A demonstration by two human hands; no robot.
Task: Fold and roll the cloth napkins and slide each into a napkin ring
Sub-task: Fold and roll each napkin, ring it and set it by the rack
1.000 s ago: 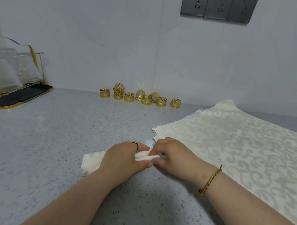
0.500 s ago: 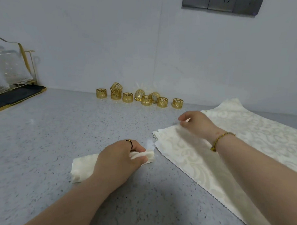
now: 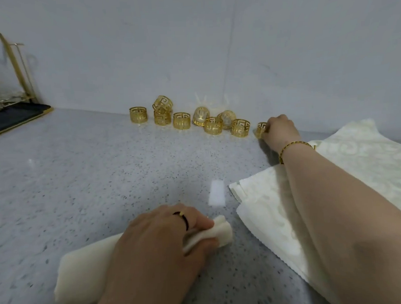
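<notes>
**Rolled napkin** (image 3: 85, 271): cream cloth, laid on the counter (image 3: 81, 180) near its front edge. The right end sticks out past the fingers.

**Left hand** (image 3: 153, 250): curled round the roll near that end, and the roll is pressed to the counter.

**Right hand** (image 3: 281, 131): reached to the back wall, fingertips closed on one gold ring (image 3: 261, 128), the last on the right of the row. The ring appears tipped off its base.

**Other rings** (image 3: 181, 121): gathered along the wall, one stacked on another, two lying on their sides.

**Flat napkins** (image 3: 261, 202): piled at the right, under the right forearm.

**Dish rack** (image 3: 9, 117): far left, not concerned.

**Step judged in hand:** a ring is being fetched for the roll.

**Handling notes:**
- The ring is best lifted clear, so that its neighbour is not knocked.
- The roll should be squeezed tight at the exposed end, so that the layers are not sprung open.
- The ring is best presented square to that end and slid toward the middle, the grip being shifted back as it goes.
</notes>
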